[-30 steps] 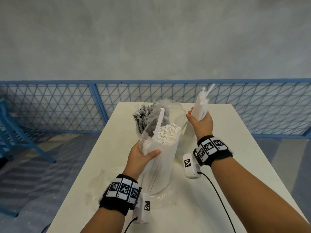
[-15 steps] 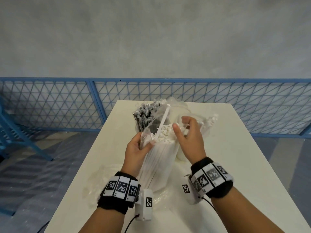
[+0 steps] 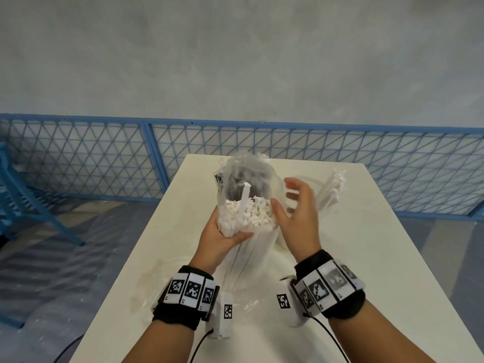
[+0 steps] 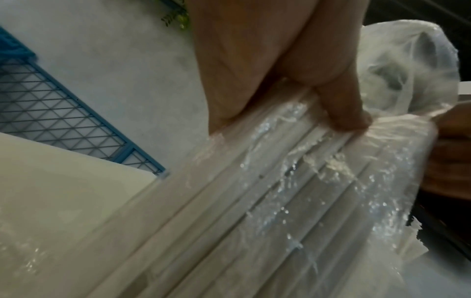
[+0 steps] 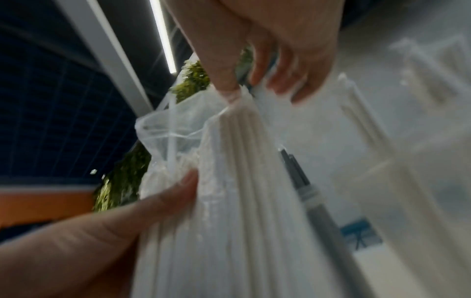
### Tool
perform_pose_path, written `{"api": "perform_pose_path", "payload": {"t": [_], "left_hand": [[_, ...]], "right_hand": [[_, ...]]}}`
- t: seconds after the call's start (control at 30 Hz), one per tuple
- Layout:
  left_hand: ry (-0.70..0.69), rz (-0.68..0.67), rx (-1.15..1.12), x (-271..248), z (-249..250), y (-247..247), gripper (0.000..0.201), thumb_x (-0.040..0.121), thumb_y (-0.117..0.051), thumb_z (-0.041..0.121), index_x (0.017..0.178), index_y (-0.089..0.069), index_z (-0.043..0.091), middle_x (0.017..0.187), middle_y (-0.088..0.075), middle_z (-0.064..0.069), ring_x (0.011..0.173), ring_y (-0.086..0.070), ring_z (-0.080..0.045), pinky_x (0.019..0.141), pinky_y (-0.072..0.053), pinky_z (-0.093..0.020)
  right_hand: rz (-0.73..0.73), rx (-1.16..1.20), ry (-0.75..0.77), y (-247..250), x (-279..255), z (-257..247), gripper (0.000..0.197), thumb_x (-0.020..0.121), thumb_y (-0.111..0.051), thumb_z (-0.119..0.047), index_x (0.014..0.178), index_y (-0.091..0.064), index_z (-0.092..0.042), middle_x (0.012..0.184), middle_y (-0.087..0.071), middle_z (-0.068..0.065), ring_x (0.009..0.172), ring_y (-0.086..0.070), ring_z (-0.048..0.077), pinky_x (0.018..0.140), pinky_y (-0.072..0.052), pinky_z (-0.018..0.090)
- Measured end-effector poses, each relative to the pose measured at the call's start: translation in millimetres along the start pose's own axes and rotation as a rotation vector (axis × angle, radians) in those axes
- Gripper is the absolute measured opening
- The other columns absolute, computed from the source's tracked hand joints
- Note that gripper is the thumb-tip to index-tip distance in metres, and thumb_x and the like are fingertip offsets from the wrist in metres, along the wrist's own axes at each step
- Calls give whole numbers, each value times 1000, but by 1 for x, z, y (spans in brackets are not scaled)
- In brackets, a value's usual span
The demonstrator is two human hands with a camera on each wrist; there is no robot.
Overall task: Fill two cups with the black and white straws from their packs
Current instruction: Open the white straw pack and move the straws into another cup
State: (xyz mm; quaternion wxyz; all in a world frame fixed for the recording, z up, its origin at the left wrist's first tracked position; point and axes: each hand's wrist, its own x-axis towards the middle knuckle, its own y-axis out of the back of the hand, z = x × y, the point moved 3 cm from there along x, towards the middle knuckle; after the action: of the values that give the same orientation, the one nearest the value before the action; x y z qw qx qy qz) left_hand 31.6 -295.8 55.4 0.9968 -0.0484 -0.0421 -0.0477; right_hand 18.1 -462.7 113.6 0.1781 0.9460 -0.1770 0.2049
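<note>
Grey concrete wall [image 3: 235,53] fills the far background, blue metal mesh fence [image 3: 340,163] below it. Blue chair frame [image 3: 23,195] far left on the floor. White rectangular table [image 3: 392,271] carries everything else.

Clear plastic pack of white paper-wrapped straws [image 3: 248,247] stands upright at table centre, its open top facing up, one white straw [image 3: 244,205] sticking above the rest. Right behind it, touching, a clear plastic pack of black straws [image 3: 246,182] (mostly hidden by the white pack and its film). To the right, a translucent plastic cup [image 3: 324,203] with a bundle of white straws [image 3: 332,189] leaning right; the right hand blocks most of the cup. A second cup cannot be made out.

Left hand [image 3: 222,239] grasps the white pack near its top, thumb across the near side. Right hand [image 3: 296,218] hovers just right of the pack mouth in the head view, fingers spread, blurred, nothing in it.

Left wrist view alone shows the thumb [image 4: 341,113] pressing the film against the straws, and crinkled wrap lower down. Right wrist view alone shows the fingertips [image 5: 298,88] right at the bag's upper rim, touching or nearly so (too blurred to tell), and grey-black straws [image 5: 313,203] behind the white pack. It also shows green foliage [image 5: 193,80] and a ceiling light strip [image 5: 163,36], unseen from the head view.
</note>
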Motion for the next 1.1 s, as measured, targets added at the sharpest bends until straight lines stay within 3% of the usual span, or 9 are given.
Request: {"api": "perform_pose_path", "payload": {"t": [0.07, 0.13, 0.27, 0.47, 0.53, 0.67, 0.87, 1.0, 1.1], "left_hand": [[6, 23, -18, 1, -1, 2, 73, 56, -83, 14, 121, -51, 24, 119, -64, 2, 113, -61, -14, 87, -53, -23], [5, 25, -27, 1, -2, 3, 81, 56, -86, 16, 128, -48, 18, 122, -64, -2, 114, -61, -15, 92, -52, -28], [18, 40, -20, 3, -5, 3, 81, 54, -87, 30, 126, -51, 18, 121, -65, -3, 114, -61, -17, 97, -49, -37], [22, 46, -25, 5, -6, 9, 83, 54, -86, 28, 127, -50, 17, 121, -65, -4, 113, -62, -18, 92, -53, -34], [12, 56, -17, 5, -6, 11, 84, 54, -87, 23, 128, -48, 14, 121, -64, -6, 112, -61, -18, 89, -53, -29], [5, 72, -28, 7, -8, 11, 86, 53, -88, 27, 128, -48, 18, 122, -63, -8, 114, -60, -20, 95, -51, -41], [-18, 87, -4, 9, -8, 12, 78, 52, -86, 31, 123, -51, 32, 122, -63, -3, 115, -60, -19, 98, -48, -48], [-12, 96, 13, 10, -7, 13, 76, 51, -85, 34, 119, -52, 31, 119, -64, -3, 112, -60, -19, 99, -48, -48], [-12, 82, 17, 10, -7, 13, 75, 52, -86, 35, 119, -53, 33, 121, -64, -2, 113, -60, -20, 98, -48, -50]], "right_hand": [[110, -141, 269, 10, -6, -14, 23, 83, -64, -14, 104, -57, -19, 103, -49, -11, 92, -48, 10, 79, -41, 18], [-35, -288, 372, 7, -10, -21, 11, 86, -58, -23, 96, -63, -21, 95, -57, -12, 83, -50, 11, 73, -37, 16], [-279, -486, 125, -1, -10, -11, 27, 94, -47, -37, 109, -61, -20, 111, -53, -2, 77, -57, 14, 69, -40, 20], [-173, 30, -158, -6, -9, 1, 18, 85, -65, -19, 72, -59, -8, 91, -55, 3, 77, -60, 13, 66, -55, 15], [-205, 18, -178, -7, -10, 4, 18, 80, -70, -16, 67, -58, -10, 90, -60, 1, 76, -60, 6, 67, -50, 10], [-369, -18, -246, -4, -1, 1, 23, 74, -76, -15, 94, -64, -16, 94, -62, -10, 71, -58, 10, 64, -50, 13], [-428, 242, -402, -6, -4, 6, 37, 76, -69, 1, 107, -64, -19, 108, -63, 1, 83, -60, 13, 77, -54, 20], [-407, 643, -705, -10, -9, 12, 33, 86, -51, 10, 111, -63, -9, 98, -63, -2, 65, -57, 1, 59, -50, 8], [-405, 572, -666, -11, -8, 8, 39, 85, -45, 12, 109, -65, -11, 105, -63, 2, 68, -52, 7, 57, -49, 11]]}}
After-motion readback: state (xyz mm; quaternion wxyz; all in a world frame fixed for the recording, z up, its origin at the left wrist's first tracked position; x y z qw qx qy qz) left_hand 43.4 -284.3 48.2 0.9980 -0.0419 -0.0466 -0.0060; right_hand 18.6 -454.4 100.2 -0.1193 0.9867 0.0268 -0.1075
